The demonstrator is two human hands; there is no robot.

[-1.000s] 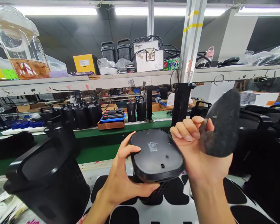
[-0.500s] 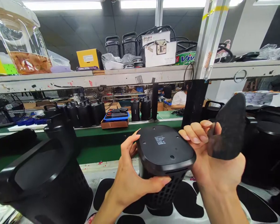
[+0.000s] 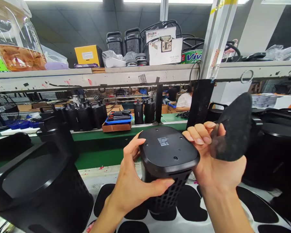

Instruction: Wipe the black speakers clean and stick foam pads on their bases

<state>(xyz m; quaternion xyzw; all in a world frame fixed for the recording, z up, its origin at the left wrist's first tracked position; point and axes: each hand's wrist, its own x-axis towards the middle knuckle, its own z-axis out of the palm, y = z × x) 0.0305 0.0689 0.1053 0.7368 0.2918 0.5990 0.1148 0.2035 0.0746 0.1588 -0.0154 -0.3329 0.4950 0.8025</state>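
A black perforated housing [image 3: 168, 147] stands in front of me with its flat base facing up. Screws and a small white printed label show on that base. My left hand [image 3: 133, 183] is wrapped round the housing's near left side, thumb across the front. To its right, my right hand [image 3: 217, 171] pinches a thin black rounded pad [image 3: 236, 126], holding it tilted up and apart from the base. The fingers of that hand are close to the housing's right edge; whether they touch it I cannot tell. Beneath lies a white sheet [image 3: 183, 226] bearing several black rounded pads [image 3: 190, 205].
Larger black housings with handles stand close on the left [image 3: 38, 181] and right [image 3: 276, 145]. Behind the green bench strip [image 3: 94, 152] sits a carton with a blue tray [image 3: 117, 121]. A shelf [image 3: 126, 76] crosses above, holding boxes and a jar. A person in white [image 3: 184, 101] sits far back.
The view has shifted slightly, so most things sit a little further left and higher. Both hands keep their holds on the housing and the pad.
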